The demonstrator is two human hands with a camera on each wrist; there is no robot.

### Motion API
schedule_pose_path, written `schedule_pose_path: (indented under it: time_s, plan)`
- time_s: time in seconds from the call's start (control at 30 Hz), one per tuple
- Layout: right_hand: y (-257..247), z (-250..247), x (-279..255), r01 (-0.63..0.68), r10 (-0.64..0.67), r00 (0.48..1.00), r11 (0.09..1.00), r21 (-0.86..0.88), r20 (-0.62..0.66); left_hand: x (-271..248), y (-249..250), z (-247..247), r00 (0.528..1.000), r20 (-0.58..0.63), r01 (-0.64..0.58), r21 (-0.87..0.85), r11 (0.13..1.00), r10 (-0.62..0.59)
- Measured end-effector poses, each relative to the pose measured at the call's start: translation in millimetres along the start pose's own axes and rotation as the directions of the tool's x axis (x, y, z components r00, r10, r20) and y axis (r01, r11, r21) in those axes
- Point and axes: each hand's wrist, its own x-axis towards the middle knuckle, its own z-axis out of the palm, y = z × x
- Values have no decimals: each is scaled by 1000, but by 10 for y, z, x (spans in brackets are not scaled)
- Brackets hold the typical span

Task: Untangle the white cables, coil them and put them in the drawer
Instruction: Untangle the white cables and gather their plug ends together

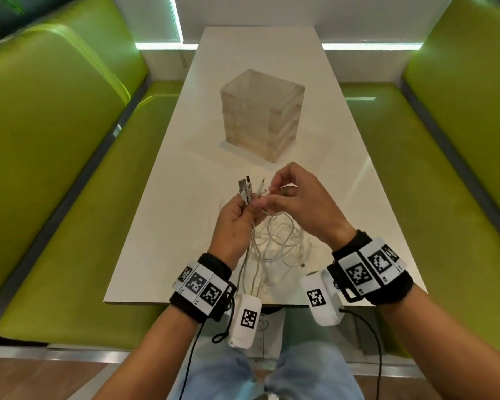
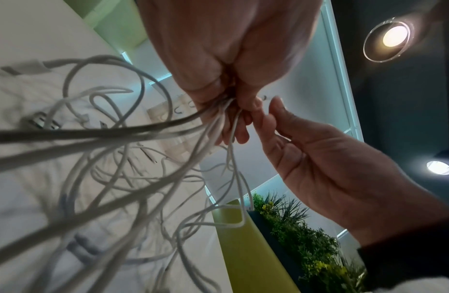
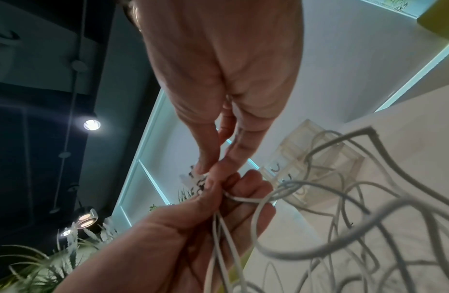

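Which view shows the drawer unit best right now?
The head view: the drawer unit stands whole on the table, beyond both hands. The right wrist view shows only part of it behind blurred white cables; the left wrist view gives a sliver behind them.

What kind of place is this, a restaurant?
Probably a café or diner booth: two green padded benches face each other across a long white table, with leafy plants and round ceiling lights nearby.

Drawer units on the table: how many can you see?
1: a translucent drawer unit stands mid-table, beyond the left hand, right hand and white cables. Nothing suggests another.
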Motion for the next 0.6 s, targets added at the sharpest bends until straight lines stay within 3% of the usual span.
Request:
schedule_pose_path:
  time_s: [0.1,0.27,0.43,0.6]
  plan:
    - [153,69,-41,-25,28,1000,965,-262,9,25,-35,-76,998,-60,-8,8,1000,9]
    - [309,165,-56,89,-67,995,940,-329,79,26,-7,-201,996,-84,-30,-102,994,21]
    - [398,258,-25,211,-193,976,741,-637,98,-27,78,-179,999,-35,5,-335,942,-18]
    - [501,195,56,252,-277,956,614,-748,95,-57,121,-164,999,-31,28,-362,932,-41]
